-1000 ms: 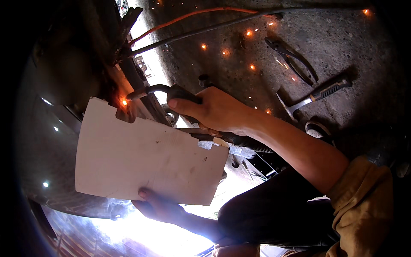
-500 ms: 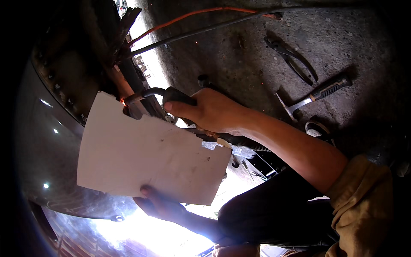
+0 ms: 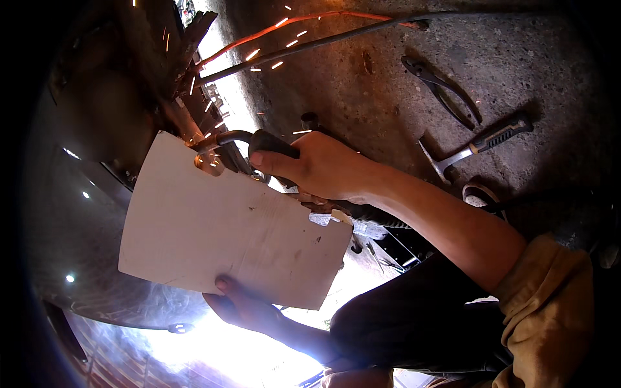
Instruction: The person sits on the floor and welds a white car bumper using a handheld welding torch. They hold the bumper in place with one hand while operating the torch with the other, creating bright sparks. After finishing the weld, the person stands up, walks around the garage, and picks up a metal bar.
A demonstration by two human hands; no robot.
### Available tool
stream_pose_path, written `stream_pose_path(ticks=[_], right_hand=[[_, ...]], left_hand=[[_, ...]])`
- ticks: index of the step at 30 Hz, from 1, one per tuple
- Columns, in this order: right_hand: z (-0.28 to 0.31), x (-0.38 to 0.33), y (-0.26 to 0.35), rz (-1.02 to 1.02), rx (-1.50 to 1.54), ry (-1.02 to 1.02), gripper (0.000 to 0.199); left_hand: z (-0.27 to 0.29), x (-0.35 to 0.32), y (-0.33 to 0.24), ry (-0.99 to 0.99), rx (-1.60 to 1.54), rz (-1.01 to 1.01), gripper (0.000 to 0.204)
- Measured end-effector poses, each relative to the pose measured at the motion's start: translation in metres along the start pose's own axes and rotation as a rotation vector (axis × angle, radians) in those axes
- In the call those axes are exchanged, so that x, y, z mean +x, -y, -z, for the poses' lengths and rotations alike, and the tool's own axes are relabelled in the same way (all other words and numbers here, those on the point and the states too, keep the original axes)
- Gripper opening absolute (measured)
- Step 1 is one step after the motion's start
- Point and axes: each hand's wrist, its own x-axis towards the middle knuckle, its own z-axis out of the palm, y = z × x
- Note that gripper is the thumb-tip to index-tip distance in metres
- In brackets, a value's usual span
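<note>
My right hand (image 3: 320, 168) is wrapped round the black handle of a welding torch (image 3: 272, 150). The torch's bent neck reaches left to a metal edge (image 3: 184, 123), where sparks and an orange glow show; the exact tip is hard to make out. In my left hand (image 3: 242, 310), thumb on top, is the lower edge of a pale flat sheet (image 3: 226, 226). That sheet stands between me and the weld spot, its upper edge just below the torch neck. The fingers under the sheet are hidden.
A dark curved car panel (image 3: 84, 220) fills the left side. On the concrete floor at the right lie pliers (image 3: 443, 90) and a chipping hammer (image 3: 475, 147). A dark cable (image 3: 310, 45) and an orange cable (image 3: 278, 27) cross the top. Smoke drifts at the lower left.
Bright sparks now fly up and to the right from the torch tip, and orange light falls on the floor. The sheet's upper left corner has shifted slightly up and right.
</note>
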Motion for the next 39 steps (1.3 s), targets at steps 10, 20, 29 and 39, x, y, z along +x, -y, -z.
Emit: stream_pose_path(ticks=[10, 20, 29, 39], right_hand=[[0.004, -0.005, 0.005, -0.096, 0.025, 0.049, 0.066], [0.003, -0.007, 0.0, -0.118, 0.168, 0.065, 0.063], [0.002, -0.004, 0.0, -0.072, 0.1, 0.054, 0.062], [0.001, -0.004, 0.005, -0.117, 0.085, 0.086, 0.062]], left_hand=[[0.004, 0.001, -0.003, -0.026, 0.065, 0.04, 0.045], [0.009, 0.0, -0.004, -0.135, 0.119, 0.034, 0.047], [0.008, 0.0, 0.001, -0.135, 0.073, 0.034, 0.045], [0.003, 0.001, 0.006, -0.02, 0.073, 0.02, 0.045]])
